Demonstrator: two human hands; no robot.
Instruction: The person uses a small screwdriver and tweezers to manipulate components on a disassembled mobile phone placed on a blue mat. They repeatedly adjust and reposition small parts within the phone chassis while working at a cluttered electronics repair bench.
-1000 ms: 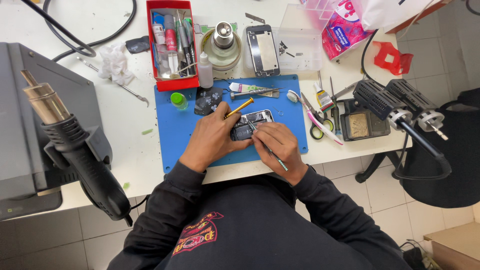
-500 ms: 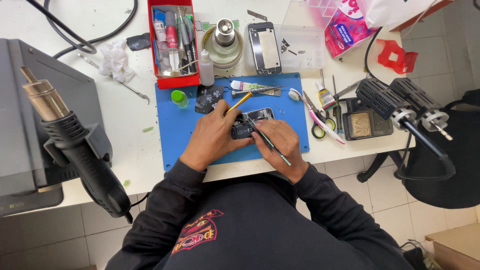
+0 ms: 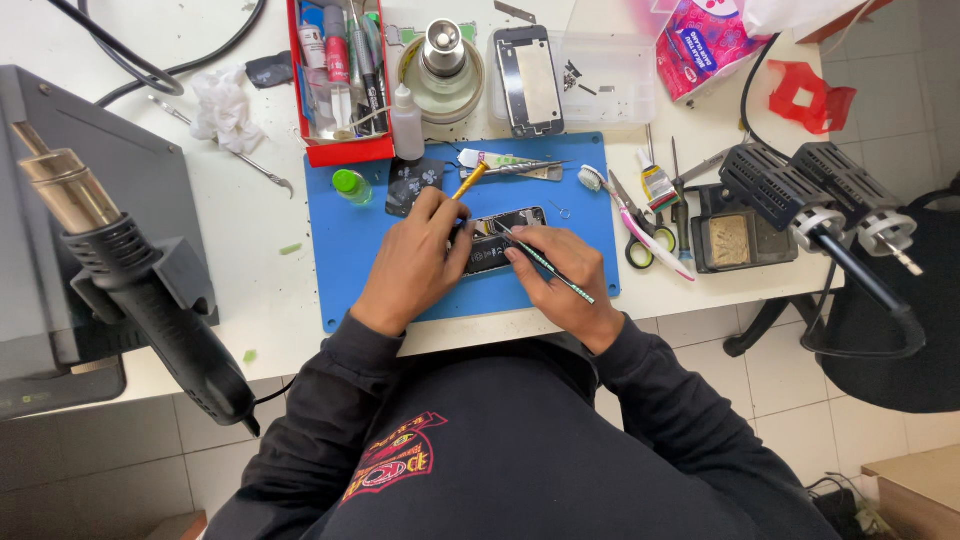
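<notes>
Phone (image 3: 497, 243), opened and dark inside, lies flat near the middle of the blue mat (image 3: 370, 260), a smooth rectangular sheet on the white bench (image 3: 120, 140); both hands cover much of the phone, so its lower edge and the parts within are hard to make out. Largest nearby is the grey box-shaped station (image 3: 60, 210) at the left edge, cut off by the frame, with a black hot-air gun (image 3: 150, 300) and its brass-coloured nozzle resting against it; 2 black ribbed handpieces (image 3: 800, 190) sit at the right. Left hand (image 3: 415, 262) is curled around a yellow-handled tool (image 3: 470, 181), fingers pressed on the phone's left end; right hand (image 3: 560, 275) pinches thin metal tweezers (image 3: 545, 265), tip on the phone. Behind the mat stand a red tray (image 3: 335, 152) of tools, a clear lidded box (image 3: 610, 85) and a small white dropper bottle (image 3: 406, 122); pink-handled scissors (image 3: 645, 235) lie just right of the mat.
</notes>
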